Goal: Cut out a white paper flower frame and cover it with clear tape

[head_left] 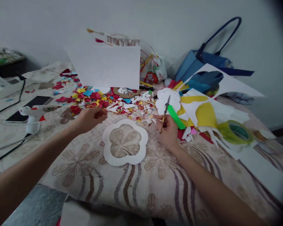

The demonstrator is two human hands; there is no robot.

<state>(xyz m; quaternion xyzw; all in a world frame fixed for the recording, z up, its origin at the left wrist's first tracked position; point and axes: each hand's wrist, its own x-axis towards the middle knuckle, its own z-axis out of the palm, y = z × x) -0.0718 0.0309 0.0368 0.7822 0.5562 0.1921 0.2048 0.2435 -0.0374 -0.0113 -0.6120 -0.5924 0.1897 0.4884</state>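
My right hand point(168, 130) is closed around a slim pair of scissors point(165, 114), the dark blade pointing up and away. Beside that hand lies a bright green strip point(176, 117). My left hand point(91, 118) hovers near the colored scraps, fingers loosely bent with a gap at the thumb and nothing visible between them. On the cloth between my hands rests a white flower-shaped paper ring point(106, 139) with its middle cut out. Just beyond my right hand is a solid white flower-shaped paper piece point(166, 97).
Colored paper scraps point(89, 97) spread behind my hands, below an upright white sheet point(110, 66). At right are cut white and yellow sheets point(206, 114), a tape roll point(238, 131) and a blue bag point(188, 64). At left lie a phone point(39, 100), a white glue gun point(33, 117) and cables.
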